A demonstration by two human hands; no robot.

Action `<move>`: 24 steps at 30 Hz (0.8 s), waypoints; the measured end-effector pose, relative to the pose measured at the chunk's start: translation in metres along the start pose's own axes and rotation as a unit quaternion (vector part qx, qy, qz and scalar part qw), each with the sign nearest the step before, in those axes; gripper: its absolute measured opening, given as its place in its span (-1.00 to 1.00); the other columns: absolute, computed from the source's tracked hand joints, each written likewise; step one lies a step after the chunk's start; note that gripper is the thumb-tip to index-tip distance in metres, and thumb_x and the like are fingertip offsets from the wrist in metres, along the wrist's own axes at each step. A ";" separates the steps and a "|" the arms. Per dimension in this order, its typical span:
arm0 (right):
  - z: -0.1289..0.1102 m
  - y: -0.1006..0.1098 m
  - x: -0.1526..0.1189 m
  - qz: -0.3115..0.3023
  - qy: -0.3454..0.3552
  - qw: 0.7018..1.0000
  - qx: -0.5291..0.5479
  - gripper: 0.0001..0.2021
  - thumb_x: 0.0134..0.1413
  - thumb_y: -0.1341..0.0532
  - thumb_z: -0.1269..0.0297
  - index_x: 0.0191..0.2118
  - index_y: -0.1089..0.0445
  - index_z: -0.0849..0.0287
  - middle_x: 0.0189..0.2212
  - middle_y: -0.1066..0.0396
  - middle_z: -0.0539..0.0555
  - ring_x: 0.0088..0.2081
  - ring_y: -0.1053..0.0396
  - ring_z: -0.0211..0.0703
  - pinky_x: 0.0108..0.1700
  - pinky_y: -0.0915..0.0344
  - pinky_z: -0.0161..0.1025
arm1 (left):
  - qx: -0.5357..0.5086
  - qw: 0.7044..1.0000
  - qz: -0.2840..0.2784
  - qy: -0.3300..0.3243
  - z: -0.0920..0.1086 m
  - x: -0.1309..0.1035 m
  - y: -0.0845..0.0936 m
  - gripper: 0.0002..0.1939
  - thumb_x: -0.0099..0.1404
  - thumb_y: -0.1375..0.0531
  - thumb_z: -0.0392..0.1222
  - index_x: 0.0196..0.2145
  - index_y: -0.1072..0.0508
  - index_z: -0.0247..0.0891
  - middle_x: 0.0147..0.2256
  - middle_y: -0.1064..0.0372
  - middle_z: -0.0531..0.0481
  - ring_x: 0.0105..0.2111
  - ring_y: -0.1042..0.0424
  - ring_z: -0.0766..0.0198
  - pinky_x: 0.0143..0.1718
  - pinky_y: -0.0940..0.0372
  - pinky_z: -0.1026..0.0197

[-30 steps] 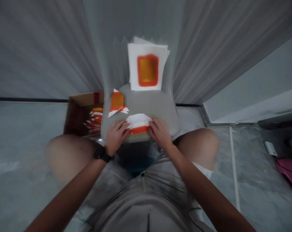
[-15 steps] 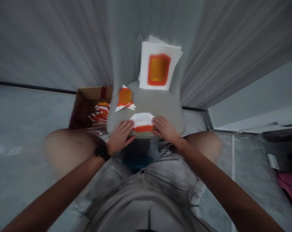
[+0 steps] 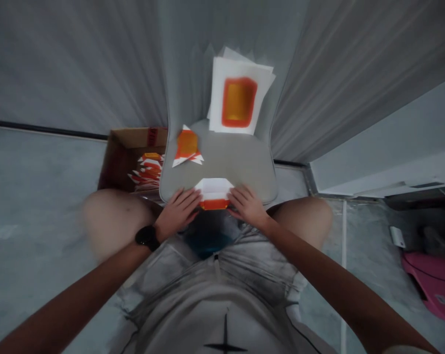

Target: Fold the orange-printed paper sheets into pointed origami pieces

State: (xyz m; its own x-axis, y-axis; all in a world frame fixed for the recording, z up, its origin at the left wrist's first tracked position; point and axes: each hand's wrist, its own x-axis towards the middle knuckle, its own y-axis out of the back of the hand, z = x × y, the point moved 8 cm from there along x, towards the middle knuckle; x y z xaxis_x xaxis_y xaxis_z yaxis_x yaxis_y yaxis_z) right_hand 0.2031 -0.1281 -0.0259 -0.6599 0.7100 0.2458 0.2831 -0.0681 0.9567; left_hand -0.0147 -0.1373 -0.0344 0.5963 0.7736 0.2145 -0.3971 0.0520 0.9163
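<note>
A partly folded sheet of paper [image 3: 214, 189], white inside with an orange-red folded strip, lies at the front edge of a grey chair seat [image 3: 230, 157]. My left hand [image 3: 180, 209] grips its left end, the thumb tucked low and the fingers on top. On its right end my right hand [image 3: 247, 205] is closed in the same way. Folded orange and white paper pieces [image 3: 187, 145] rest on the seat at the left. Against the backrest leans a stack of white sheets [image 3: 240, 103], the front one printed with an orange-red and gold shape.
Left of the chair, a cardboard box [image 3: 114, 157] holds several folded orange and white papers [image 3: 149, 172]. Grey curtains [image 3: 68, 64] hang behind the chair. A pink plastic object [image 3: 429, 280] and a small white device [image 3: 397, 237] are on the floor at the right.
The folded paper has come slightly nearer to me, over the seat's front edge, with both hands still at its ends. The whole view has shifted a little.
</note>
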 end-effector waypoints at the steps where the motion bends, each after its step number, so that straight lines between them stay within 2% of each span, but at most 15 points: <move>1: -0.001 0.000 -0.001 0.000 0.001 1.000 -0.008 -0.60 0.40 -0.22 0.11 0.20 -0.49 0.22 0.17 -0.50 0.35 0.22 -0.42 0.21 0.40 -0.17 0.37 | -0.008 1.000 0.000 -0.003 -0.001 0.000 0.001 -0.53 0.51 -0.12 -0.14 0.33 -0.40 -0.14 0.35 -0.29 -0.15 0.40 -0.21 -0.01 0.48 0.03 -0.25; 6: 0.001 0.001 -0.002 0.014 0.010 1.000 -0.004 -0.66 0.46 -0.16 0.18 0.15 -0.53 0.21 0.13 -0.54 0.29 0.20 -0.47 0.14 0.41 -0.17 0.34 | -0.039 0.999 0.030 0.001 -0.010 0.004 0.007 -0.65 0.50 -0.18 -0.13 0.18 -0.54 -0.06 0.24 -0.45 -0.11 0.32 -0.34 0.01 0.45 -0.06 -0.26; 9: 0.007 0.003 -0.002 0.030 -0.001 0.999 0.045 -0.71 0.47 -0.15 0.20 0.12 -0.55 0.09 0.13 -0.55 0.21 0.22 -0.46 0.07 0.44 -0.15 0.32 | -0.055 0.997 0.059 -0.013 -0.013 0.005 0.011 -0.69 0.50 -0.20 -0.11 0.14 -0.56 -0.02 0.20 -0.50 -0.07 0.27 -0.41 0.05 0.43 -0.12 -0.22; 13: 0.011 0.008 0.000 0.071 -0.038 0.989 0.120 -0.72 0.46 -0.14 0.21 0.10 -0.56 0.04 0.17 -0.51 0.20 0.24 -0.42 0.06 0.40 -0.23 0.25 | -0.057 0.993 0.101 -0.028 -0.017 0.005 0.020 -0.72 0.53 -0.18 -0.10 0.11 -0.57 -0.02 0.12 -0.56 -0.03 0.14 -0.52 0.11 0.34 -0.26 -0.12; 18: 0.026 0.006 0.001 0.121 -0.135 0.964 0.197 -0.72 0.44 -0.16 0.11 -0.01 -0.61 0.04 0.16 -0.47 0.23 0.25 -0.36 0.12 0.30 -0.33 0.18 | -0.072 0.988 0.130 0.032 -0.023 0.017 0.026 -0.74 0.53 -0.16 -0.04 0.00 -0.62 -0.07 0.05 -0.57 -0.08 0.05 -0.51 0.06 0.15 -0.37 -0.08; 24: 0.055 -0.006 0.010 0.152 -0.238 0.933 0.221 -0.72 0.35 -0.25 0.03 -0.20 -0.63 0.07 0.07 -0.46 0.24 0.20 -0.35 0.14 0.29 -0.25 0.19 | -0.094 0.969 0.199 0.115 -0.030 0.031 0.028 -0.76 0.52 -0.18 -0.03 -0.14 -0.62 -0.14 -0.06 -0.53 -0.09 -0.01 -0.45 0.09 0.10 -0.33 -0.01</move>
State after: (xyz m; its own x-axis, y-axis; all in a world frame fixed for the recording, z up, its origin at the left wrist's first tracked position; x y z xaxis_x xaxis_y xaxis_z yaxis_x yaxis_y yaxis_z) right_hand 0.2333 -0.0819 -0.0377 -0.1473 0.9434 0.2973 0.7361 -0.0962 0.6700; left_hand -0.0286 -0.0928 -0.0128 0.2081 0.8752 0.4368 -0.6961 -0.1812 0.6947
